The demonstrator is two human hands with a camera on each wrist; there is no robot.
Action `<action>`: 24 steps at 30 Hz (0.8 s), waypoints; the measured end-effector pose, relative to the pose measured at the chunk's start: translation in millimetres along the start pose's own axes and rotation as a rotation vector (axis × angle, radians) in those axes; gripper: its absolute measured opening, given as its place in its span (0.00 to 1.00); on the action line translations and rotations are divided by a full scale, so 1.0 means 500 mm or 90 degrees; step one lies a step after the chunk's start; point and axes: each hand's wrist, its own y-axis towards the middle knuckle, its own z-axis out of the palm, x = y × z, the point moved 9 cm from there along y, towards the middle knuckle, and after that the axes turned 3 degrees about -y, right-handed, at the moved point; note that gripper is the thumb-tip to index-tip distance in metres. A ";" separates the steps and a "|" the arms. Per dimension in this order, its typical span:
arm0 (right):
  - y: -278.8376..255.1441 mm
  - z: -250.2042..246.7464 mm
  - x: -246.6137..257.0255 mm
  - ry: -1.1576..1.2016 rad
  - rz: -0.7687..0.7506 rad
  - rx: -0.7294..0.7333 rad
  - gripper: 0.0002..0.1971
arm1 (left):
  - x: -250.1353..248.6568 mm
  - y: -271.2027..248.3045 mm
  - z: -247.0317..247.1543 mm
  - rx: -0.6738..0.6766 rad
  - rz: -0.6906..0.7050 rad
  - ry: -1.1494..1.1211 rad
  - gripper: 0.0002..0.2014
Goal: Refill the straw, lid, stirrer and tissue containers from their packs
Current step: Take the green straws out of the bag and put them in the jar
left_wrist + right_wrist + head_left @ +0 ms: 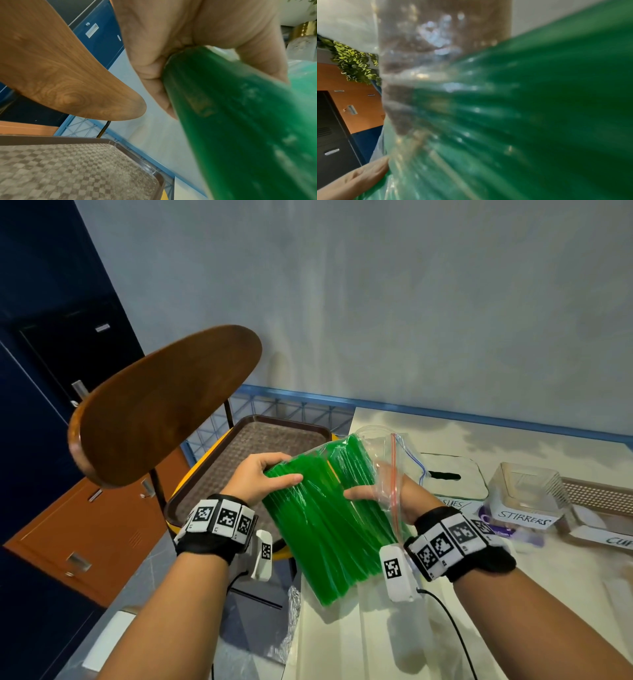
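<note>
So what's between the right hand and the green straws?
In the head view, the clear zip bag separates the right hand from the green straws.

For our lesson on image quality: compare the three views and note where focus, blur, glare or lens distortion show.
Head view: sharp on the green straws and both hands, wide-angle bending at the edges, soft shadows on the table. Left wrist view: left hand and straws close and soft, the tray crisper. Right wrist view: heavily blurred, glare spots on the clear bag.

Café supply corner: labelled stirrer container (524,501), tray (253,446)
</note>
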 end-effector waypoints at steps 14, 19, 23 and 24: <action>0.004 0.024 -0.002 0.004 0.011 0.033 0.48 | -0.068 0.006 0.047 -0.040 0.042 0.294 0.20; 0.002 -0.002 -0.016 -0.035 0.035 -0.037 0.50 | -0.047 0.014 0.033 -0.102 0.004 0.353 0.17; 0.001 -0.005 -0.003 -0.038 -0.007 -0.022 0.49 | -0.040 0.017 0.016 -0.140 -0.029 0.365 0.18; -0.001 -0.009 0.005 -0.046 -0.022 -0.021 0.46 | -0.038 0.014 0.011 -0.145 -0.040 0.361 0.18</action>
